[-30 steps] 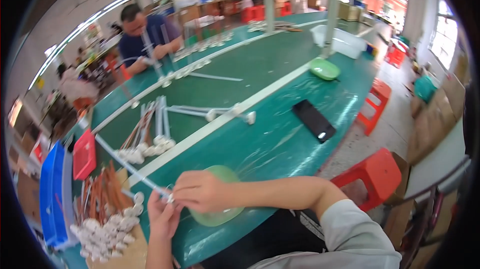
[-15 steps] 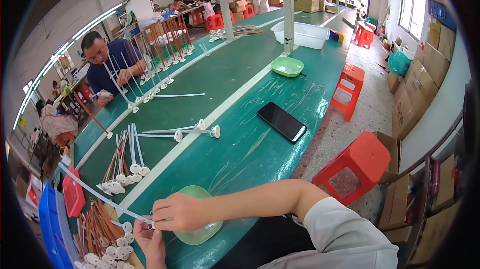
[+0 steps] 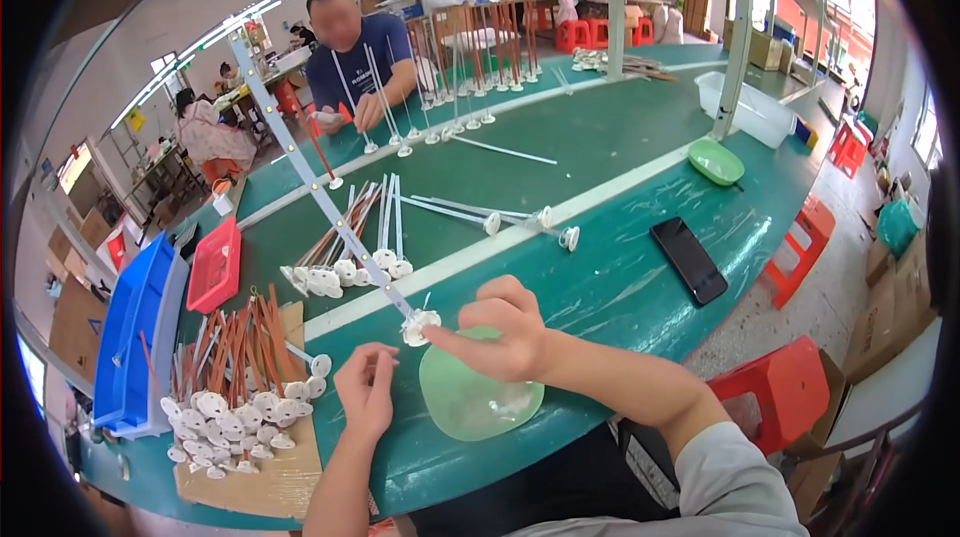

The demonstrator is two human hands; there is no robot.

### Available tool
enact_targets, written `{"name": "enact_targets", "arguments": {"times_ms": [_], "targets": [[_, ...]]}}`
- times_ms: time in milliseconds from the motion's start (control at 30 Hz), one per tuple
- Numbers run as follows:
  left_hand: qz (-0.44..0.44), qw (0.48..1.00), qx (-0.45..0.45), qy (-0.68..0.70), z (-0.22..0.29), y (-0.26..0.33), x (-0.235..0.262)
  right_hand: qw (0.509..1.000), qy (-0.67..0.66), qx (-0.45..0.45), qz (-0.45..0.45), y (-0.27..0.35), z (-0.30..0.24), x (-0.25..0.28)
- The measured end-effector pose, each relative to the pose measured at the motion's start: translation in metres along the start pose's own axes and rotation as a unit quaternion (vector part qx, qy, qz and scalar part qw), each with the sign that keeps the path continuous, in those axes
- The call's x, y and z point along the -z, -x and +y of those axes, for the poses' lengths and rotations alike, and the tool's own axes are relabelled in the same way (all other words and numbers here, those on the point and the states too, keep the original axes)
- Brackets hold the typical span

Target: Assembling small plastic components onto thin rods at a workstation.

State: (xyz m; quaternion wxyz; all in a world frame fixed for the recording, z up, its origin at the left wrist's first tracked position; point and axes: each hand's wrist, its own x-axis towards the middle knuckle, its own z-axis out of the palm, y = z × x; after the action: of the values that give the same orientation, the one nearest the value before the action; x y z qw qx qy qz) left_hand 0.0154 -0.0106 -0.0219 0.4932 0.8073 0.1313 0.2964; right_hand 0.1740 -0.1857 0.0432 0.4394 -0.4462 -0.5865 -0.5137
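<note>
My right hand (image 3: 505, 332) pinches the white round base (image 3: 421, 328) at the lower end of a long white LED strip (image 3: 320, 195). The strip slants up and away to the left, small yellowish dots along its face. Just left of the base, my left hand (image 3: 365, 389) is empty, its fingers loosely bent and apart. Under my right forearm sits a light green bowl (image 3: 480, 407) with small pale pieces in it, hard to make out. Many brown and white strips with round white bases (image 3: 240, 412) lie heaped on cardboard (image 3: 290, 482) to my left.
More strips with bases (image 3: 345, 277) lie beyond the white divider (image 3: 620, 192). A blue bin (image 3: 135, 337) and red tray (image 3: 215, 262) stand left. A phone (image 3: 690, 259), second green bowl (image 3: 715, 162) and white tub (image 3: 750, 112) are right. A co-worker (image 3: 358, 62) works opposite among upright strips.
My hands were together at the strip's lower end; now the left has let go and moved apart. The right has raised the strip by its base. The view has swung left.
</note>
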Motion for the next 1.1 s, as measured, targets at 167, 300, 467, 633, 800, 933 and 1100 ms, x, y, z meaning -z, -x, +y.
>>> {"name": "enact_targets", "arguments": {"times_ms": [167,300,467,633,800,933,1100], "targets": [[0.007,0.993,-0.068,-0.094,0.003,0.001,-0.01,1.0,0.015,-0.005,-0.023,-0.003,0.005,0.007],[-0.013,0.99,-0.088,-0.111,0.013,0.0,-0.014,0.999,0.014,-0.002,-0.041,-0.005,0.008,0.011],[-0.011,0.983,-0.131,-0.13,0.007,-0.001,-0.014,0.999,0.009,0.005,-0.046,-0.001,0.01,0.005],[-0.018,0.978,-0.154,-0.142,0.006,0.001,-0.012,0.999,0.009,0.007,-0.05,-0.001,0.009,0.005],[-0.021,0.978,-0.159,-0.136,0.006,0.003,-0.013,0.999,0.002,0.0,-0.054,0.0,0.008,0.005],[-0.035,0.973,-0.163,-0.156,0.01,0.003,-0.015,0.999,-0.005,0.002,-0.05,0.0,0.011,0.006],[-0.043,0.977,-0.14,-0.158,0.014,0.0,-0.011,0.999,-0.026,-0.007,-0.037,-0.004,0.013,-0.001]]}}
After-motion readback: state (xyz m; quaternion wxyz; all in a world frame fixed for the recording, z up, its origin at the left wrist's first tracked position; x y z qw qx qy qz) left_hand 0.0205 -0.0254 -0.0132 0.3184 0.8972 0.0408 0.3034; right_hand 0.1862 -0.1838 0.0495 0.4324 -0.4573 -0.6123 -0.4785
